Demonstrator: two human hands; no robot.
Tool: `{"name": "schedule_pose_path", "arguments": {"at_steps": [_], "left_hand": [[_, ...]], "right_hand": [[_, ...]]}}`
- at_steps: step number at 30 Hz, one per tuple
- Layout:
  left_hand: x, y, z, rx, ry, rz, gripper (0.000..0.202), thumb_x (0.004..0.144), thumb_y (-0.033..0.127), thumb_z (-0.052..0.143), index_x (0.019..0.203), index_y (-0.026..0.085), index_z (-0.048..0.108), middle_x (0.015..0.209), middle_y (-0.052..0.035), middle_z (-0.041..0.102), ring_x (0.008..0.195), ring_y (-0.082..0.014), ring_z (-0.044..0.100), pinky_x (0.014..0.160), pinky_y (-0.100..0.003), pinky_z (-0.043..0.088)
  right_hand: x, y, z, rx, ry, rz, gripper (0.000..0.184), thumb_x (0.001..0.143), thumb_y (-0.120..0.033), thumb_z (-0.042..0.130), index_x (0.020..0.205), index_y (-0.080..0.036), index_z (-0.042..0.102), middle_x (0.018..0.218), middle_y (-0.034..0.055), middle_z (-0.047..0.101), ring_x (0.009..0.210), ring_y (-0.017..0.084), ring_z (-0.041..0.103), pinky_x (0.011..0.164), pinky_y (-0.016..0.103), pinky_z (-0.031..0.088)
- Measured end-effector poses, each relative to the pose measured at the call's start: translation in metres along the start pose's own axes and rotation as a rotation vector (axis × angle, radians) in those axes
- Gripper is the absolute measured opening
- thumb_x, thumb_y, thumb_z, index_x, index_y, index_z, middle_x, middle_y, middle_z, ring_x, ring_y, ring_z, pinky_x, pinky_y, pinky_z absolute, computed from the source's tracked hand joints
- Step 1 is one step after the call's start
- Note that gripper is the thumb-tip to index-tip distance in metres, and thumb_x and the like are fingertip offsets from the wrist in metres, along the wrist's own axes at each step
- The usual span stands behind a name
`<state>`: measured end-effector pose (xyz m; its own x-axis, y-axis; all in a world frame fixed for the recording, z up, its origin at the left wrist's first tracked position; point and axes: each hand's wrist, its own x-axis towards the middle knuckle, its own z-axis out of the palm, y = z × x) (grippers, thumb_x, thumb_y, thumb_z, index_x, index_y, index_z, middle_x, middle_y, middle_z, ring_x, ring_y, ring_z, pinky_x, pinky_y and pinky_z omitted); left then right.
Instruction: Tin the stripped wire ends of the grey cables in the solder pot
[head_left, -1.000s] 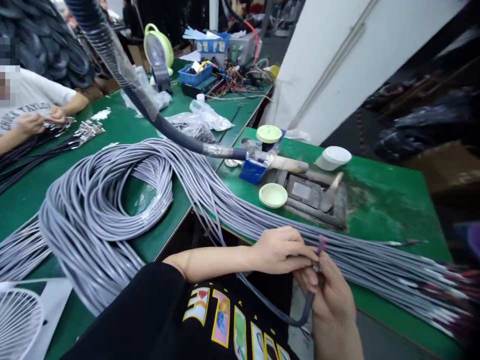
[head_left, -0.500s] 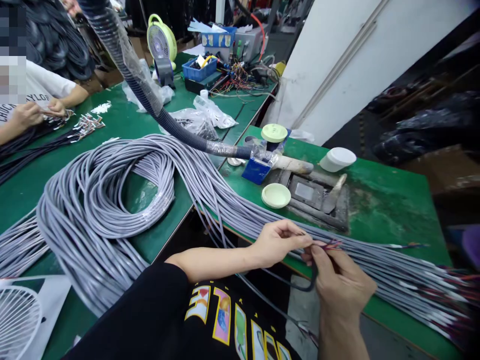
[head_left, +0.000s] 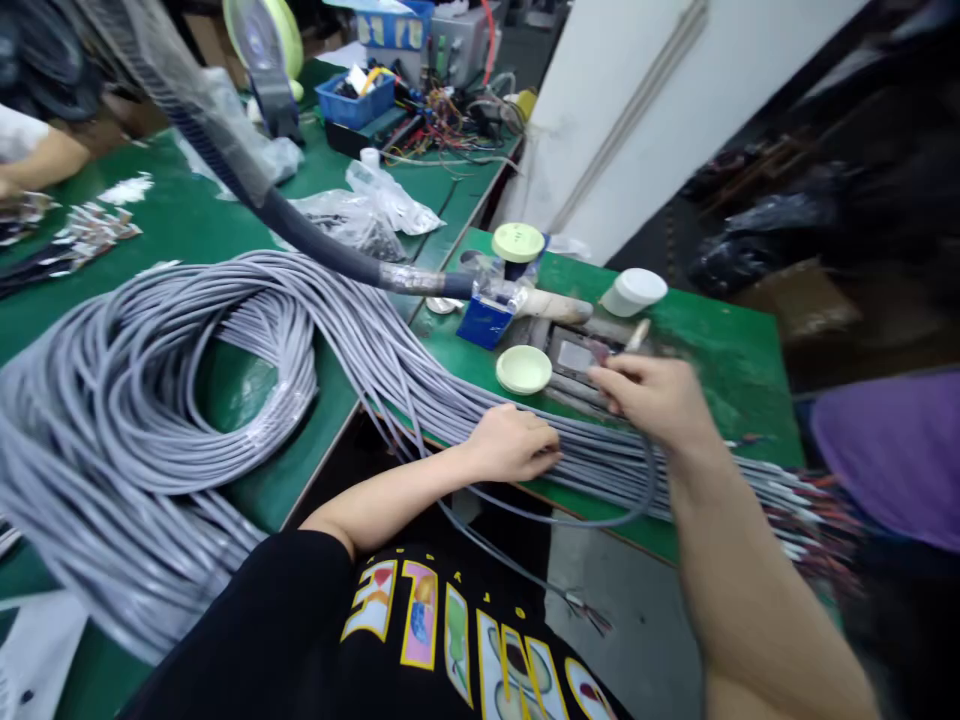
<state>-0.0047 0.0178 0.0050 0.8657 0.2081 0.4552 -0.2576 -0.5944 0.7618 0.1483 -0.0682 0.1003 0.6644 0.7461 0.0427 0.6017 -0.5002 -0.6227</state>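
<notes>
Since the earlier frame the right hand (head_left: 645,395) has swung forward to the far side of the cable bundle (head_left: 465,400), taking a grey cable (head_left: 592,523) along, while the left hand (head_left: 514,443) has parted from it and sits by the near edge of the counter (head_left: 712,370), over the bundle; the view has shifted too. Clamped on the end of the grey cable, the right grip holds its reddish wire tips (head_left: 598,352) above the dark tray (head_left: 576,356); whether the tips touch it I cannot tell. Left fingers are loosely curled; I cannot tell whether that grip has anything in it. From the right hand the cable droops in a loop to the near side, then passes left below the left hand; nearer still, another bare cable end (head_left: 589,608) hangs over the floor. Work on the wires, as I judge it, has gone from both hands together to one hand at the tray; a pale green dish (head_left: 524,369) stands just left of it, a white tub (head_left: 636,292) beyond it.
</notes>
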Motion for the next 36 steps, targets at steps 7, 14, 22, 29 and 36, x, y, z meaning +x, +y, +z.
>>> {"name": "schedule_pose_path", "arguments": {"at_steps": [7,14,22,29,36], "left_hand": [[-0.001,-0.004,0.004,0.284,-0.080,0.107,0.020,0.088,0.031,0.051,0.075,0.018,0.058,0.070,-0.0031,0.063,0.068,-0.0155,0.056,0.059,-0.031,0.024],[-0.003,-0.007,0.005,0.424,-0.142,0.119,0.026,0.093,0.036,0.044,0.081,0.018,0.058,0.076,-0.0006,0.066,0.073,-0.0142,0.059,0.062,-0.033,0.026],[-0.002,-0.006,0.005,0.436,-0.142,0.125,0.024,0.092,0.035,0.047,0.079,0.018,0.058,0.074,0.0004,0.066,0.072,-0.0137,0.059,0.061,-0.033,0.026],[-0.001,-0.006,0.005,0.444,-0.153,0.124,0.025,0.092,0.035,0.045,0.079,0.018,0.058,0.074,-0.0011,0.066,0.073,-0.0145,0.059,0.061,-0.033,0.026],[-0.001,-0.007,0.006,0.426,-0.119,0.142,0.024,0.092,0.034,0.047,0.078,0.018,0.058,0.072,-0.0001,0.065,0.071,-0.0137,0.058,0.061,-0.033,0.026]], "right_hand": [[0.046,-0.007,0.023,-0.201,-0.181,-0.062,0.028,0.074,-0.022,0.060,0.048,-0.013,0.057,0.039,-0.0035,0.045,0.044,0.007,0.041,0.050,0.024,0.025],[0.061,-0.020,0.046,-0.557,-0.315,-0.060,0.020,0.074,-0.027,0.057,0.073,-0.016,0.073,0.074,0.0059,0.070,0.068,0.017,0.059,0.056,0.026,0.031],[0.061,-0.036,0.061,-0.731,-0.359,-0.054,0.026,0.079,-0.026,0.054,0.091,-0.016,0.074,0.096,0.0140,0.072,0.090,0.026,0.066,0.066,0.028,0.042],[0.058,-0.040,0.052,-0.764,-0.349,-0.080,0.028,0.080,-0.027,0.050,0.091,-0.015,0.074,0.095,0.0135,0.072,0.088,0.025,0.065,0.067,0.028,0.042],[0.065,-0.002,0.004,-0.797,-0.154,-0.009,0.028,0.081,-0.030,0.052,0.085,-0.015,0.075,0.087,0.0113,0.073,0.085,0.026,0.066,0.071,0.031,0.045]]}}
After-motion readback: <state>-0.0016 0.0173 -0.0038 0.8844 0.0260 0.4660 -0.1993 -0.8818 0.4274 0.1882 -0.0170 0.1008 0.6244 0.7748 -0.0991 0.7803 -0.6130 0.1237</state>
